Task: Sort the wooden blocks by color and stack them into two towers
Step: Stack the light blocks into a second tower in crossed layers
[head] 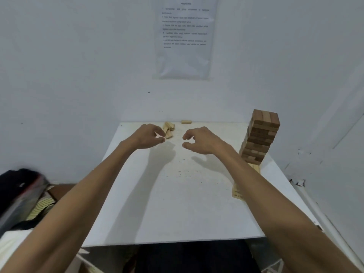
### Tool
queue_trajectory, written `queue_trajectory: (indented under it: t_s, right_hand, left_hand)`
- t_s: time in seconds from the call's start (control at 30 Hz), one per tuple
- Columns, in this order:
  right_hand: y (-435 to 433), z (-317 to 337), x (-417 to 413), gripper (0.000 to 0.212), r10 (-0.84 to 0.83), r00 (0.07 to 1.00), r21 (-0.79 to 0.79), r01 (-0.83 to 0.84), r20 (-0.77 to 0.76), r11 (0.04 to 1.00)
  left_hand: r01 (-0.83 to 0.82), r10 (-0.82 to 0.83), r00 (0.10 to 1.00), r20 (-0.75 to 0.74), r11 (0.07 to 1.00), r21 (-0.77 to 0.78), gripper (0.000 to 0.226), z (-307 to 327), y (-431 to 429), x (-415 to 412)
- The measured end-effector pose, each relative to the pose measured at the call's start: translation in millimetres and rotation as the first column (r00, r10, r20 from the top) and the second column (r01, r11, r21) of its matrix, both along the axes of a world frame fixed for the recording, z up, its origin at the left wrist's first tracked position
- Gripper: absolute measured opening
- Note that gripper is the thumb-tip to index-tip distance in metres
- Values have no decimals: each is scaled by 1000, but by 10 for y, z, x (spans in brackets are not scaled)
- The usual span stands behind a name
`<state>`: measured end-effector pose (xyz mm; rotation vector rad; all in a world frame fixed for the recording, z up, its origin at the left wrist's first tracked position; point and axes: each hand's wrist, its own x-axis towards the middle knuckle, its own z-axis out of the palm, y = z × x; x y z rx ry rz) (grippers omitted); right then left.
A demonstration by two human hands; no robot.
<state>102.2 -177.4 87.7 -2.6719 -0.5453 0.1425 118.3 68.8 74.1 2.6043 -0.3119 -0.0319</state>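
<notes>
over the middle of the white table (177, 203), left hand (149, 135) and right hand (201, 140) hover apart, fingers loosely curled, holding nothing. left fingertips (162, 140) just beside pale block pile (169, 128), maybe touching. brown tower (262, 134) stands at right edge; single pale block (186, 121) lies at far edge.

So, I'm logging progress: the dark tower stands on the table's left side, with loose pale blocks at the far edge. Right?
No: the head view shows the dark tower on the table's right side; the pale blocks are at the far edge.
</notes>
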Motion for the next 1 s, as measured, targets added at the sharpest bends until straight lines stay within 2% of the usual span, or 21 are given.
queue_trajectory:
  t_s: [0.23,0.4,0.7,0.87,1.0]
  right_hand:
    - [519,-332,634,41,-72,997,-126,76,36,989]
    - [749,-551,981,35,-111,990,-141,122,85,982]
    - [912,-761,1269,40,-169,976,-84,182,140,980]
    - [923,-817,1279,34,-200,965,-50,212,171,976]
    - [890,-866,1188,38,-257,952,-7,261,164,965]
  left_hand:
    - [-113,113,994,6,985,129,30,-204,163,551]
    - [-146,142,989,34,965,218,33,-359,131,934]
    - [-208,205,978,37,972,107,13,-593,7,1267]
    - [-294,293,955,37,955,30,15,-611,-45,1243]
    - [-343,345,939,11,937,-63,22,-616,-113,1176]
